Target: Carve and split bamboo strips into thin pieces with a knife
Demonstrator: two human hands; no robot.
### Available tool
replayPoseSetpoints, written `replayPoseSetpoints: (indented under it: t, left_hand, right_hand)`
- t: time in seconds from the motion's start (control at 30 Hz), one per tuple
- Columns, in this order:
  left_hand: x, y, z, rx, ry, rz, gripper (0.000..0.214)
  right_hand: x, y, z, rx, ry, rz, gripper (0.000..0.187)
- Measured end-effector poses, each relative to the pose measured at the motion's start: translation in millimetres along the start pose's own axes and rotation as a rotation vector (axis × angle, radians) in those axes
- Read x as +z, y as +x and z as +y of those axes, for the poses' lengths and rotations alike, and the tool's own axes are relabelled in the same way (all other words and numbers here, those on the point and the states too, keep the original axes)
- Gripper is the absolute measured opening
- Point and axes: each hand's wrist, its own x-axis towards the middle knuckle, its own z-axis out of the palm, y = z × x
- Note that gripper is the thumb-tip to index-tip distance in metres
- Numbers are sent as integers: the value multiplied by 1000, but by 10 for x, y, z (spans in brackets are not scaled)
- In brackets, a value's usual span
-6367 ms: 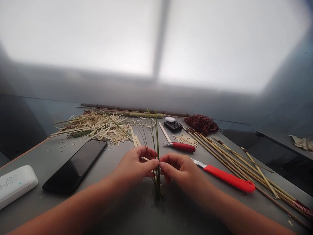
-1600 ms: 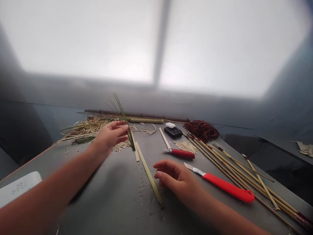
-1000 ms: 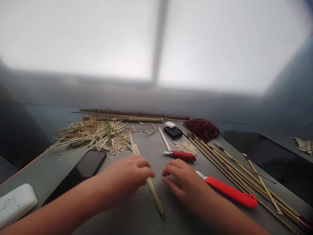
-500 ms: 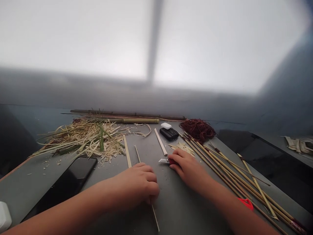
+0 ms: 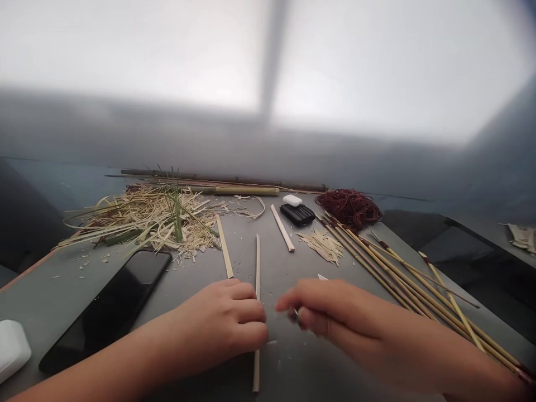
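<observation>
Head view: the grey table carries a pile of pale shavings on its far left and long slender rods slanting along its right. A dark phone lies beside the left forearm. A narrow pale strip lies mid-table, pointing away from the person, with a second strip just left of it.

The left hand is closed over the middle of the narrow strip, leaving both ends free. So slim a piece probably rolls or flexes easily, so firm, even pressure from several fingers should serve better than a light pinch.

The right hand is slightly blurred, fingers curled around a tool showing only as a small metal end; its handle is hidden. Sharp or not I cannot tell; best treat it as sharp and angle it away from the left fingertips, which are near. A pale pointed tip, perhaps another blade, peeks out behind the right hand; its knuckles need room there.
</observation>
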Motion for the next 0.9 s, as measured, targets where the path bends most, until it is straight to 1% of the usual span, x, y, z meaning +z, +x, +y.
replayPoseSetpoints:
  t: [0.07,0.1,0.17,0.23,0.27,0.33,0.4,0.43,0.5,0.57,0.6,0.67,0.73,0.8,0.9]
  left_hand:
    - [13,-3,-16,-27,-56,-19,16]
    - [14,-1,-19,-46,-87,-28,17]
    - [3,3,-18,-95,-146,-46,20]
    - [-14,-7,-9,-140,-193,-59,21]
    - [-21,-17,-4,-160,-215,-65,22]
    - [-22,-41,13,-198,-276,-76,25]
    - [-5,-48,40,-276,-354,-62,28]
    - [7,-35,59,-349,-383,-44,29]
    - [26,37,103,-573,-382,-14,25]
    - [19,175,141,-829,-298,-50,24]
    - [4,261,150,-916,-250,-101,29]
    - [-41,437,137,-983,-197,-215,36]
    - [-87,575,79,-1030,-205,-287,36]
    - [-112,637,-8,-1051,-221,-295,31]
    - [-106,595,-146,-1050,-258,-255,18]
  right_hand:
    - [-29,-11,-63,21,-60,-163,20]
    - [-34,-10,-77,44,-109,-215,17]
    - [-30,-3,-76,88,-215,-251,12]
    - [-6,3,-48,96,-290,-248,8]
    - [11,8,-29,79,-308,-242,9]
    - [56,24,13,23,-308,-221,11]
    - [110,55,52,-37,-277,-203,11]
    - [140,74,70,-58,-270,-196,11]
    - [198,111,104,-85,-300,-174,12]
    - [249,135,133,-112,-362,-135,15]
    - [271,140,144,-133,-388,-112,16]
    - [305,134,150,-180,-419,-86,16]
    - [322,116,130,-194,-463,-85,16]
    - [323,97,89,-163,-528,-106,17]
    - [303,83,26,-81,-588,-143,20]
